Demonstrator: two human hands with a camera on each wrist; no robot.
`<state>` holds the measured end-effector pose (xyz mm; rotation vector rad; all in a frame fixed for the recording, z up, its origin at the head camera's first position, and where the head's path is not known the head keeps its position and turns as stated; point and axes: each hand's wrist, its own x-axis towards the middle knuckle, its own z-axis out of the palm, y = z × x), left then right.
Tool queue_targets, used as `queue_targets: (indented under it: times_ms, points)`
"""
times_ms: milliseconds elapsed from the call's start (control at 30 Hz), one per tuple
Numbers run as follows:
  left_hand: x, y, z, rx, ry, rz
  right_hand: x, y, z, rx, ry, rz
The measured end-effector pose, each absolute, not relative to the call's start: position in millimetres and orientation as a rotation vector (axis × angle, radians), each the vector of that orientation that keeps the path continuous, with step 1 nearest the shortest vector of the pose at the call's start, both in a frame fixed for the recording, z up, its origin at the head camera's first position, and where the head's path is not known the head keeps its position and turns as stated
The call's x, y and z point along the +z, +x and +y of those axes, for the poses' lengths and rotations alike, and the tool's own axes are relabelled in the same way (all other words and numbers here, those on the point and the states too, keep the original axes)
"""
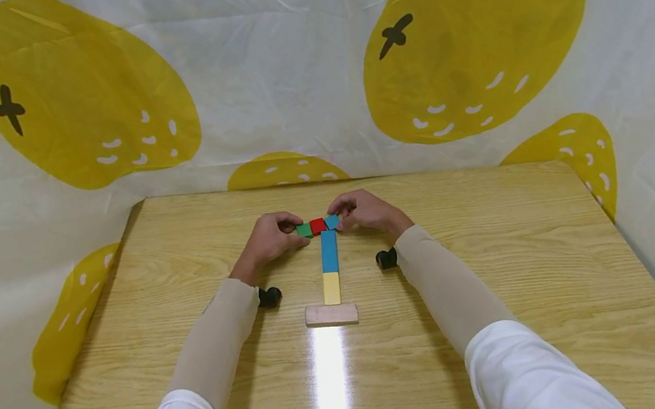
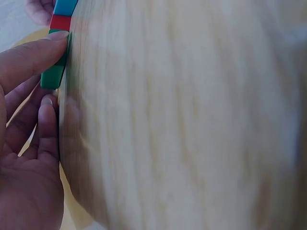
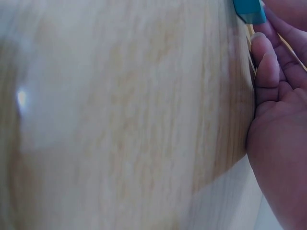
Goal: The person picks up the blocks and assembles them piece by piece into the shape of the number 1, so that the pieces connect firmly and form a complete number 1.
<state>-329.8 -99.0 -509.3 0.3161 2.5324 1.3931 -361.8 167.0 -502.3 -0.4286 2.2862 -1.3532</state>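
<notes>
Toward the back of the table, a green block [image 1: 304, 230], a red block [image 1: 318, 226] and a small blue block [image 1: 332, 222] sit side by side in a row. My left hand [image 1: 271, 236] pinches the green block at the row's left end; the left wrist view shows the thumb [image 2: 41, 55] laid along it. At the other end my right hand [image 1: 368, 210] holds the small blue block between thumb and fingers. A long blue block [image 1: 329, 252] runs from under the row toward me, followed by a yellow block [image 1: 331, 288] and a crosswise plain wooden block [image 1: 331, 315].
The wood-grain table [image 1: 513, 288] reaches back to a white curtain [image 1: 276, 60] printed with big yellow fruit, which also hangs along both sides. Black wrist cameras are strapped at each sleeve. A bright light reflection lies on the tabletop in front of the wooden block.
</notes>
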Motion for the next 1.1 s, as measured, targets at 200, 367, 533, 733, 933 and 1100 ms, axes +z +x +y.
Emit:
queue_targets:
  times_ms: [200,367,533,733,933,1100]
  points:
    - [-509.2,-329.1,-98.4,1.404,0.308,2.528,-503.9,-362.3,166.7,-1.349,-0.432,2.298]
    - [-509.9,-328.9,-97.9,1.412,0.297,2.524,-504.5,-362.9,166.4,-1.352,-0.432,2.293]
    - [-509.6,-329.4,-97.5,1.397,0.303,2.535,-503.8,-363.1,166.7,-1.347,-0.431,2.295]
    - [-508.9,-329.2,-97.5,1.395,0.309,2.536,-503.7,-363.4,166.4,-1.339,-0.433,2.296]
    - [-508.7,-329.5,-97.7,1.385,0.316,2.539,-503.8,-363.4,167.0,-1.343,-0.434,2.29]
    - [-508.5,-329.6,-97.4,1.388,0.315,2.536,-503.8,-363.1,167.2,-1.349,-0.435,2.287]
